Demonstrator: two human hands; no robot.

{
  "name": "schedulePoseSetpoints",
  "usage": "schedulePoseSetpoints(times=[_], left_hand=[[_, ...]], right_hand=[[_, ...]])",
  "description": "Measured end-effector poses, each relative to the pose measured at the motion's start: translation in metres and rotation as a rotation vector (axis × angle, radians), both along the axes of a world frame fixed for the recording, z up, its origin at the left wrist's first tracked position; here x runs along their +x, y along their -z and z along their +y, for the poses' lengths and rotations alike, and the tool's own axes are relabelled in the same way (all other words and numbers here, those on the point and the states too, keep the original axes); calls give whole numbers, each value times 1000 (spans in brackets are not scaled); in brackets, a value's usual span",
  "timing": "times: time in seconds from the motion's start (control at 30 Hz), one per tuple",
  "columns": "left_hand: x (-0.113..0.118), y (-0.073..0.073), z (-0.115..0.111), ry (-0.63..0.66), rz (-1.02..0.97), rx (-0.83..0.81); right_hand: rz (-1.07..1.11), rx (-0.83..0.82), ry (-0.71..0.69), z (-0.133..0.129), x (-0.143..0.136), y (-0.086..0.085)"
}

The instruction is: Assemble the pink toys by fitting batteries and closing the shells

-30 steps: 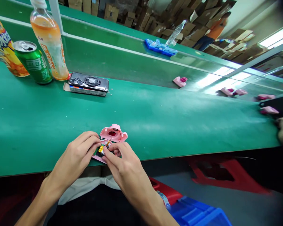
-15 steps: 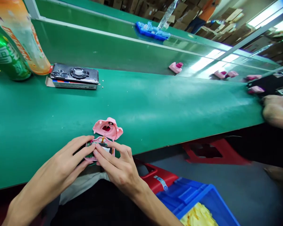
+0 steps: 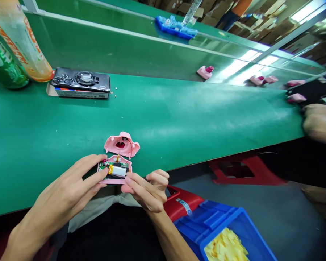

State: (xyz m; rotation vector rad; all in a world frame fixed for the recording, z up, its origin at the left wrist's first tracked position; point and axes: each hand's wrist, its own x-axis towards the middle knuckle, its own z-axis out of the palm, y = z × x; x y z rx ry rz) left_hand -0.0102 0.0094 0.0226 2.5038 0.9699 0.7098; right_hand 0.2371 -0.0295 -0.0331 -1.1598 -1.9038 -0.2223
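A pink plastic casing half (image 3: 114,181) with a green circuit board lies at the near edge of the bench, its inside facing up. In it sits a silver battery (image 3: 118,171) with yellow tape at one end. My left hand (image 3: 73,181) grips the casing's left side, fingers on top and thumb below. At its lower right corner, my right hand (image 3: 148,190) pinches the casing between thumb and index finger, other fingers curled. Just beyond lies the other pink shell (image 3: 122,144), hollow side up, joined by thin wires and a flat orange cable.
A phone (image 3: 81,79) rests on a small box at the left back, beside a drink bottle (image 3: 29,47) and a green can (image 3: 5,65). Pink parts (image 3: 205,72) stand along the back. A blue crate (image 3: 233,217) with yellow pieces is below right. Another person's arm (image 3: 319,121) is at far right.
My right hand has drawn back from over the battery to the casing's lower right corner, uncovering the battery. My left hand keeps its hold. The whole view has shifted slightly.
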Motion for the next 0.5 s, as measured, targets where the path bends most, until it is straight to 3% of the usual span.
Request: schedulePoseSetpoints(times=[0.1, 0.13, 0.2, 0.27, 0.33, 0.4, 0.5], left_hand=[[1, 1, 0, -8, 0, 1], [2, 0, 1, -15, 3, 8], [3, -1, 1, -23, 20, 27], [4, -3, 1, -22, 55, 49], [5, -4, 0, -21, 96, 63], [6, -5, 0, -23, 114, 76], [7, -4, 0, -20, 90, 102]], right_hand=[[274, 176, 97, 26, 13, -33], [322, 103, 116, 43, 15, -50], [280, -295, 71, 86, 14, -86], [14, -847, -94, 134, 5, -116], [-295, -1261, -218, 173, -12, -134], [-534, -1504, -228, 196, -33, -143], [-795, -1650, -240, 203, -59, -149]])
